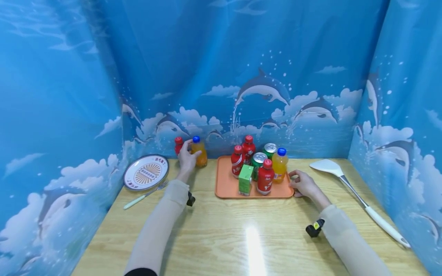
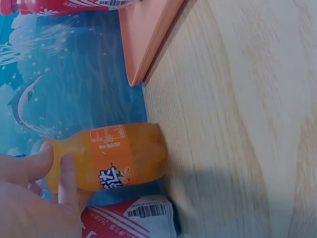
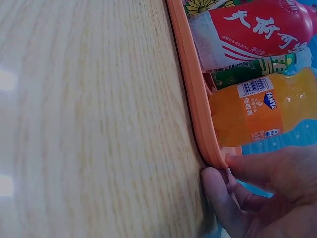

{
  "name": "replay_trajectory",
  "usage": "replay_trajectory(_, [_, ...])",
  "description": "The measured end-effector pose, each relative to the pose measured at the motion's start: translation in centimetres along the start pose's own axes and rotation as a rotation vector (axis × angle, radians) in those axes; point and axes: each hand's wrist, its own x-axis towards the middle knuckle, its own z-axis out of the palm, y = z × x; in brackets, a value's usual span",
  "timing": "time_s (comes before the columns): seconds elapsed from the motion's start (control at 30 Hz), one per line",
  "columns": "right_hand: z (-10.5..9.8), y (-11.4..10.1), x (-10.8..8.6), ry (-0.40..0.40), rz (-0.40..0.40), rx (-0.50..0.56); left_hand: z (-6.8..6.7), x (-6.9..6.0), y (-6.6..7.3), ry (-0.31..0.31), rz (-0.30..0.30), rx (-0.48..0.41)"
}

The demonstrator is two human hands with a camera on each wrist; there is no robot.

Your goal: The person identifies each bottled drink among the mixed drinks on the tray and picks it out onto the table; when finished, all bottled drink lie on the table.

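Note:
My left hand [image 1: 187, 160] grips an upright orange soda bottle [image 1: 201, 155] with a blue cap, fingers and thumb round its upper part. Just left of it, partly hidden by that hand, is a red bottle [image 1: 178, 145]; its label shows in the left wrist view. On the right, my right hand [image 1: 305, 185] pinches the near right corner of an orange tray [image 1: 221, 188] between thumb and fingers. Several drinks stand on the tray: red bottles [image 1: 265, 178], green cans [image 1: 259, 159], a green carton [image 1: 245, 178] and another orange soda bottle [image 3: 262, 109].
At the left, a patterned plate [image 1: 138, 182] leans near the curtain, with a fork [image 1: 139, 200] before it. A white-handled spatula [image 1: 376, 220] lies along the right side. Blue dolphin-print curtains [image 1: 221, 76] enclose the wooden table [image 1: 214, 237] at the back and sides.

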Motion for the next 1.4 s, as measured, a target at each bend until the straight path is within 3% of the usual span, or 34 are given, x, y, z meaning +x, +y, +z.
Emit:
replay_trajectory(0.17, [-0.1,0.0,0.0,-0.002,-0.002,-0.002,-0.2,-0.1,0.4,-0.039,-0.007,0.06])
replay_trajectory(0.4, [0.0,0.1,0.1,-0.003,-0.007,-0.012,-0.2,-0.4,1.2,-0.041,-0.026,0.143])
replay_trajectory(0.53, [0.1,0.0,0.1,-0.01,-0.001,-0.009,-0.6,-0.5,1.6,-0.046,0.003,0.181])
replay_trajectory(0.67, [-0.1,-0.1,0.1,-0.017,0.012,-0.009,-1.1,-0.8,2.4,-0.027,0.092,0.232])
replay_trajectory(0.77, [-0.2,-0.1,0.1,-0.022,0.017,-0.012,-1.0,-1.1,3.1,-0.003,0.213,0.268])
replay_trajectory(0.9, [-0.1,-0.1,0.1,-0.025,0.014,-0.014,-0.2,-1.7,3.8,-0.001,0.396,0.274])
replay_trajectory(1.0, [-0.1,0.0,0.1,-0.02,0.008,-0.009,1.0,-2.2,4.2,-0.049,0.487,0.259])
replay_trajectory(1.1, [-0.1,0.1,0.1,-0.013,-0.002,-0.009,2.2,-2.7,4.3,-0.127,0.525,0.26])
replay_trajectory(1.4, [0.0,0.1,0.0,-0.005,-0.021,-0.005,4.9,-4.0,3.8,-0.333,0.559,0.293])
